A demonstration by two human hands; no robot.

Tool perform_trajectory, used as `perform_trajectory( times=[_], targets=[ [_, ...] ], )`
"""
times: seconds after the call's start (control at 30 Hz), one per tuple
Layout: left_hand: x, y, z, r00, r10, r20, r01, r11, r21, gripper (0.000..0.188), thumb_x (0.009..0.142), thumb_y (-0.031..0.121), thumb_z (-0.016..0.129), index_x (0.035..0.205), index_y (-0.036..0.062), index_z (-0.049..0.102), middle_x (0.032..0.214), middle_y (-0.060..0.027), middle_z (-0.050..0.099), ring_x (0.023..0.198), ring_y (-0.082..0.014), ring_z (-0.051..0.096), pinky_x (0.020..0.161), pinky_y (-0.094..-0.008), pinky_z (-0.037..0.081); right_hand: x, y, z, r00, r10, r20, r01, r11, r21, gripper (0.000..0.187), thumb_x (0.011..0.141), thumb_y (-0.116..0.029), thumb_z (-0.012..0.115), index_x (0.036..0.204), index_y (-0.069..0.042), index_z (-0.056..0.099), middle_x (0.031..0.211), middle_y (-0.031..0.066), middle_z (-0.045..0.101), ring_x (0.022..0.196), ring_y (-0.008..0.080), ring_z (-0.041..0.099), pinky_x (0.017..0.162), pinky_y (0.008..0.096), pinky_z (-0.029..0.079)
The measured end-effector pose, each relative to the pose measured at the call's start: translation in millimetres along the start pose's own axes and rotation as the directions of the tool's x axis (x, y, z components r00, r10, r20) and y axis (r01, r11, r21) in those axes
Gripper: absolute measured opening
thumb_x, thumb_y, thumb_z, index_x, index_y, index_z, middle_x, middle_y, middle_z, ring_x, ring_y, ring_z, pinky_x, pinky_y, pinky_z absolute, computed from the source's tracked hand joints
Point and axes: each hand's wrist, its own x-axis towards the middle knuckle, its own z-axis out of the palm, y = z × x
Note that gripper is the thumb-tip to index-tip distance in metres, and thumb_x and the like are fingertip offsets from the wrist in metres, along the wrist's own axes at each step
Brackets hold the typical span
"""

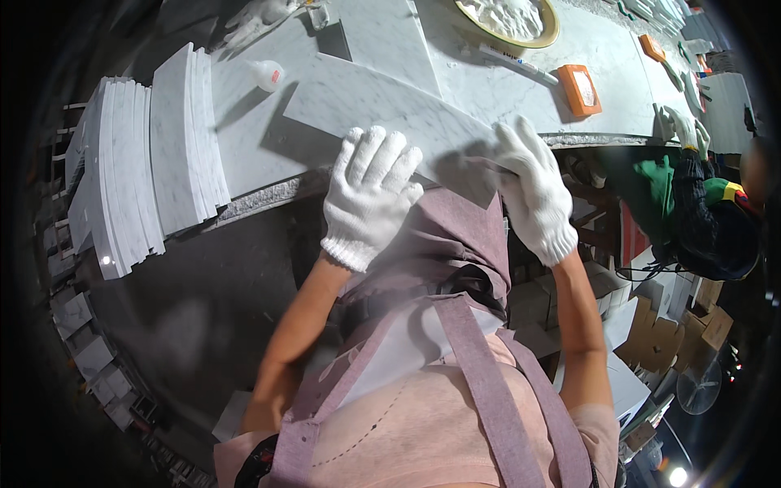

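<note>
A grey marble worktable (496, 89) is being used. One curved marble slab (366, 106) is being held at its near edge by two white-gloved hands: the left hand (370, 195) lying flat, fingers spread, the right hand (533, 191) curled over the edge. One stack of similar slabs (154, 163) is lying left; two orange blocks (579, 88) are lying right.
</note>
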Motion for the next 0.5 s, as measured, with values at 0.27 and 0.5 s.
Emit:
perform_trajectory(
  times=[0.27, 0.5],
  targets=[
    [-22, -8, 15, 0.999, -0.04, 0.019, 0.039, 0.999, 0.036, 0.052, 0.085, 0.03, 0.077, 0.134, 0.0141, 0.071, 0.154, -0.0089, 0.057, 0.152, -0.0323, 0.042, 0.128, -0.0565, 0.03, 54, 4, 24, 0.971, -0.176, 0.159, 0.179, 0.984, -0.003, 0.015, 0.091, -0.013, 0.075, 0.105, -0.01, 0.068, 0.145, 0.0127, 0.065, 0.142, 0.0381, 0.054, 0.114, 0.0482, 0.047],
    [-22, -6, 17, 0.997, -0.061, 0.043, 0.059, 0.997, 0.045, 0.057, 0.085, 0.031, 0.078, 0.139, 0.0202, 0.068, 0.157, -0.0043, 0.055, 0.153, -0.0304, 0.041, 0.127, -0.0553, 0.031, 29, 14, 5, 0.966, -0.127, 0.225, 0.155, 0.981, -0.113, 0.015, 0.091, -0.012, 0.074, 0.104, -0.01, 0.066, 0.147, 0.0117, 0.064, 0.143, 0.0381, 0.054, 0.117, 0.0472, 0.044]
  ],
)
